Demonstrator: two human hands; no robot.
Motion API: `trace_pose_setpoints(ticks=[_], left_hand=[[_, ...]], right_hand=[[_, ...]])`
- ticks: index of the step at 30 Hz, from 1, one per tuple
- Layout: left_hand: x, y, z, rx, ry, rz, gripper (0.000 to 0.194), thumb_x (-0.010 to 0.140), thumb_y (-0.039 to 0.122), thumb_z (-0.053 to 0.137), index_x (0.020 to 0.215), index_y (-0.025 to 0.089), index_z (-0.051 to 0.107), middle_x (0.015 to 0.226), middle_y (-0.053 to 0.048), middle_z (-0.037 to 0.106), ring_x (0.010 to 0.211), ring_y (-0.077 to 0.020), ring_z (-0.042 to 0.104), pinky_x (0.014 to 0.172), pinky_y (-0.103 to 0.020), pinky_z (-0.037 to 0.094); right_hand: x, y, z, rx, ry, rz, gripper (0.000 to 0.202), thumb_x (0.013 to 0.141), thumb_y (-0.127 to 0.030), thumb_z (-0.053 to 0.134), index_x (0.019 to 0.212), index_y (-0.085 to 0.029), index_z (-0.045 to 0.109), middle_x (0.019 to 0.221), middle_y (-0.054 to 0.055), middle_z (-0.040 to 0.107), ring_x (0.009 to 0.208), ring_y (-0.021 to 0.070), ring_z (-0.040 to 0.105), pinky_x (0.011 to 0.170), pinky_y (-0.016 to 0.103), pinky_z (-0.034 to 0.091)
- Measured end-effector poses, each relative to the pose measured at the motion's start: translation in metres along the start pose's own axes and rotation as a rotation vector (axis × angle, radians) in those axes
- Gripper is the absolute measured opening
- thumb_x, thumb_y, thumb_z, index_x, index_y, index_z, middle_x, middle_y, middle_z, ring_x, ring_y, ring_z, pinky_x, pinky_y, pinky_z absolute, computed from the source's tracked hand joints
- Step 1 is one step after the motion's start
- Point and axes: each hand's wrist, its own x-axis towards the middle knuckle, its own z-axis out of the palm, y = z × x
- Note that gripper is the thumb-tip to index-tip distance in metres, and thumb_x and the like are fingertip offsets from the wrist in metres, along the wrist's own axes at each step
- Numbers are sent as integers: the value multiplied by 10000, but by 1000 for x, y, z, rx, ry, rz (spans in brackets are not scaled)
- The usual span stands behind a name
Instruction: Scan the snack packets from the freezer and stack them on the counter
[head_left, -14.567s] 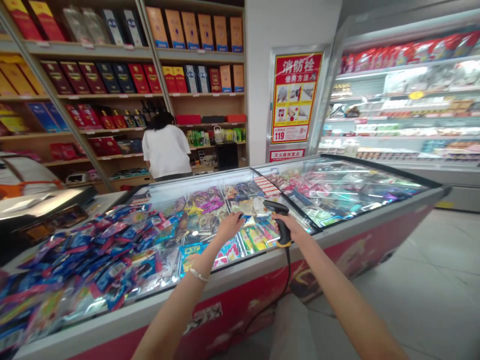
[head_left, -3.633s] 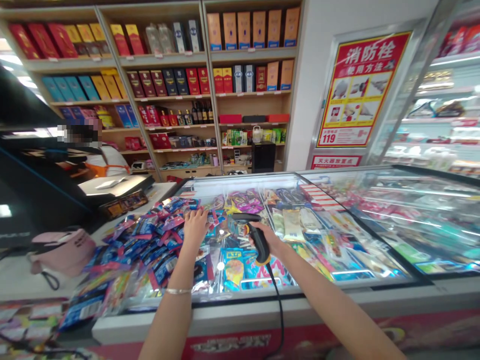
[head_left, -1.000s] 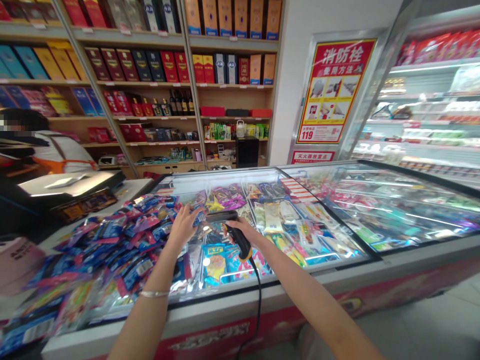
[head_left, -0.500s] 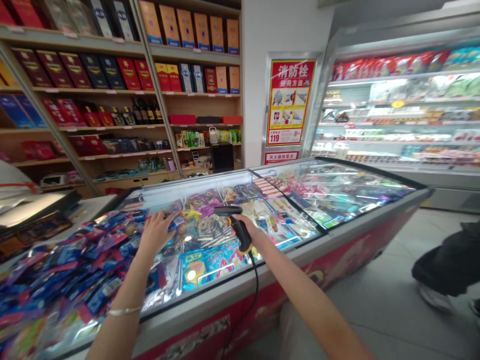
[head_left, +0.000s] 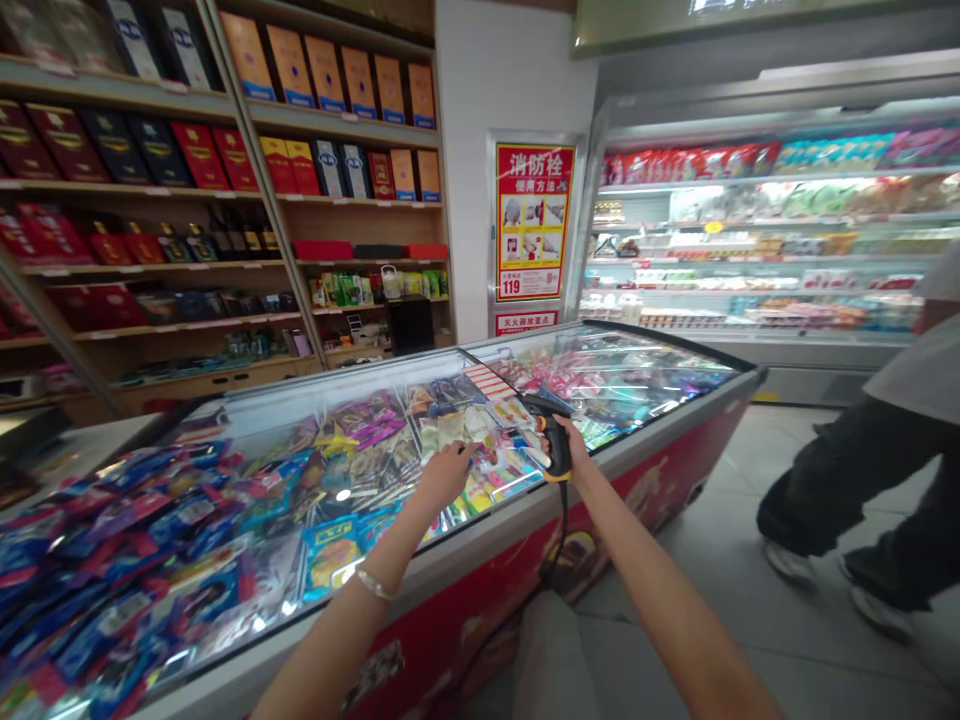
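Observation:
My right hand point(head_left: 576, 455) grips a black and yellow barcode scanner point(head_left: 556, 450) by its handle, above the right part of the chest freezer point(head_left: 664, 447). The scanner's cable hangs down in front of the freezer. My left hand point(head_left: 446, 477), with a bracelet on its wrist, is over the glass lid, left of the scanner. Its fingers are drawn together with a small dark bit at the tips, too blurred to name. Left of both hands, a large pile of blue and red snack packets point(head_left: 150, 540) lies on the freezer top. Colourful packs point(head_left: 375, 420) show through the glass.
Shelves of boxed bottles point(head_left: 322, 165) line the back left wall. A red fire hydrant sign point(head_left: 531, 220) hangs beside a lit open fridge point(head_left: 735, 245). At right, a person in dark trousers point(head_left: 832, 480) is on the tiled floor, near the freezer.
My left hand has moved right, away from the pile, towards the scanner. The scanner has moved right in my right hand. The view has turned right, and more of the other person shows.

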Motion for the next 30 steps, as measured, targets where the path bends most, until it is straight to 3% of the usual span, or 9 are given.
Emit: trace_pose_setpoints(ticks=[3, 6, 11, 18, 26, 30], left_hand=[[20, 19, 26, -59, 84, 31, 453, 952, 287, 342, 1404, 254, 368, 1434, -122, 426, 1254, -250, 487, 1003, -403, 426], [33, 26, 49, -116, 144, 89, 455, 954, 313, 348, 1396, 214, 385, 1458, -149, 395, 1315, -261, 427, 1053, -421, 389], [50, 30, 69, -147, 207, 121, 456, 946, 263, 355, 1398, 211, 383, 1457, -165, 392, 1344, -264, 390, 1077, -468, 360], [65, 38, 72, -165, 225, 148, 463, 949, 248, 336, 1408, 198, 374, 1458, -180, 380, 1344, -260, 384, 1081, -460, 355], [61, 42, 62, -167, 173, 137, 470, 957, 275, 337, 1423, 214, 365, 1476, -167, 368, 1347, -266, 382, 1074, -465, 354], [50, 27, 50, -206, 209, 76, 547, 971, 394, 297, 1469, 172, 264, 1496, -177, 346, 1394, -263, 309, 1126, -489, 267]], right_hand=[[1, -12, -15, 19, 82, 3, 198, 780, -338, 548, 796, -154, 618, 672, 27, 639, 415, 82, 486, 377, 183, 423], [2, -16, -21, -15, 146, 14, 193, 782, -339, 549, 785, -157, 612, 706, 44, 651, 428, 87, 489, 389, 192, 435], [3, -18, -20, -21, 173, 51, 205, 793, -321, 501, 777, -149, 612, 696, 52, 640, 443, 87, 491, 412, 188, 436], [9, -16, -17, -55, 213, 156, 165, 812, -305, 536, 730, -163, 559, 537, -8, 532, 404, 85, 465, 380, 174, 407], [11, -15, -16, -121, 318, 175, 143, 836, -257, 560, 742, -149, 562, 496, -12, 512, 382, 82, 459, 350, 164, 402], [7, -11, -13, -125, 324, 181, 86, 826, -201, 551, 748, -166, 548, 500, -22, 515, 375, 72, 452, 333, 145, 387]])
